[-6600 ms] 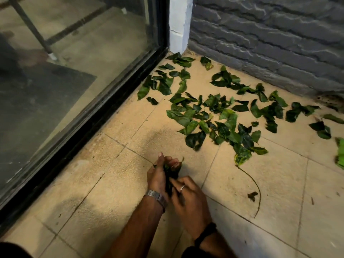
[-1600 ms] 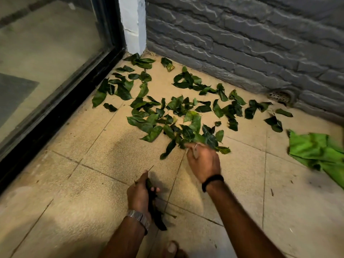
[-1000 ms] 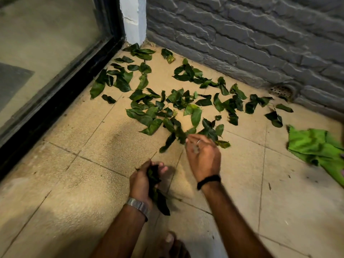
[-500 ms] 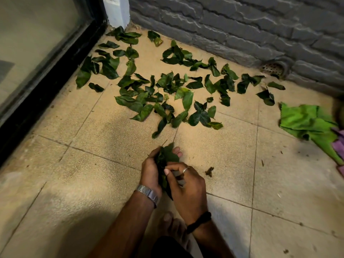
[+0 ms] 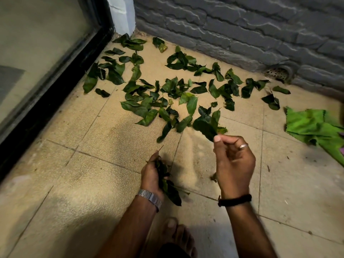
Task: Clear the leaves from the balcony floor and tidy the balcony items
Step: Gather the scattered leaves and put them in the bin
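Beige speckled floor tiles (image 5: 104, 138) cover the balcony, with thin dark joints running between them. Scattered green leaves (image 5: 167, 94) lie across the far half of the floor, spread from the black door frame (image 5: 55, 86) on the left towards the grey stone-textured wall (image 5: 242, 30) at the far side. The thickest cluster sits mid-floor; smaller groups lie close to the white pillar (image 5: 122, 15) in the far corner and along the base of the wall.

Left hand (image 5: 151, 175): low, near the floor, fingers curled round a bunch of gathered leaves (image 5: 168, 185) whose tips project beyond the heel of the hand. A metal watch (image 5: 149, 199) sits on that wrist.

Right hand (image 5: 233, 161): raised above the floor, thumb and fingers pinching a single leaf (image 5: 204, 127) by its near end. That leaf overlaps the near edge of the cluster in this view. A ring (image 5: 243, 146) is on one finger and a black band (image 5: 235, 200) on the wrist.

A green cloth (image 5: 312, 127) lies crumpled on the tiles at the right, apart from the leaves. A perforated drain cover (image 5: 277, 72) is set at the base of the wall, far right, with a few leaves just in front of it. Glass door panel (image 5: 37, 43) fills the left side. A bare foot (image 5: 176, 237) rests on the tiles at the near edge, between the forearms. Small dry specks of debris dot the tiles near the right
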The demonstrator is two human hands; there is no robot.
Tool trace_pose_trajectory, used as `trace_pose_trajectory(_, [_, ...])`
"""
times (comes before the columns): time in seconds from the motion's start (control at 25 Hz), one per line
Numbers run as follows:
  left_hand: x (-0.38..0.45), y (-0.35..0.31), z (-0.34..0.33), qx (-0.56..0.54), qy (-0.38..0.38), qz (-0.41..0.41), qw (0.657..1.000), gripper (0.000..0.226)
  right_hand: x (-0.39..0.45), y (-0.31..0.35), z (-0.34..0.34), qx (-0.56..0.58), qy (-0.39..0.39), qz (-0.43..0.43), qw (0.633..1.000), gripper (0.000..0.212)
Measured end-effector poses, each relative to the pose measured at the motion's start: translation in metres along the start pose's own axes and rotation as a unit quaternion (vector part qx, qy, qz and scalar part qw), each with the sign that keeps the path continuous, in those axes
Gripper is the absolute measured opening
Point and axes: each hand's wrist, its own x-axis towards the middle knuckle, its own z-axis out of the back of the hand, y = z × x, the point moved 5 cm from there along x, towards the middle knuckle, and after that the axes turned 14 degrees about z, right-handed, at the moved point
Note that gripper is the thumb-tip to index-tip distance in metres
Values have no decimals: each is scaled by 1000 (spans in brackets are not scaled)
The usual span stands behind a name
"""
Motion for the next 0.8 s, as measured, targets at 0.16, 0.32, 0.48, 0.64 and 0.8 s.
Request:
trace_pose_trajectory(0.16, [-10,0,-19,-3,86,21,996,30,-26,9,-37,-74,166,85,980,6])
trace_pose_trajectory(0.32, [-12,2,-20,4,121,43,992,36,-86,8,-61,-123,298,141,936,5])
trace_pose_trajectory(0.48, [-3,-2,0,34,26,-27,999,42,-88,0,-50,-105,286,99,947,13])
trace_pose_trajectory(0.64, [-10,-10,1,-5,-16,-32,999,26,-85,9,-27,-20,237,13,971,18])
trace_pose_trajectory(0.8, [-23,-15,-4,-20,41,-35,998,21,-48,19,6,14,41,33,999,23])
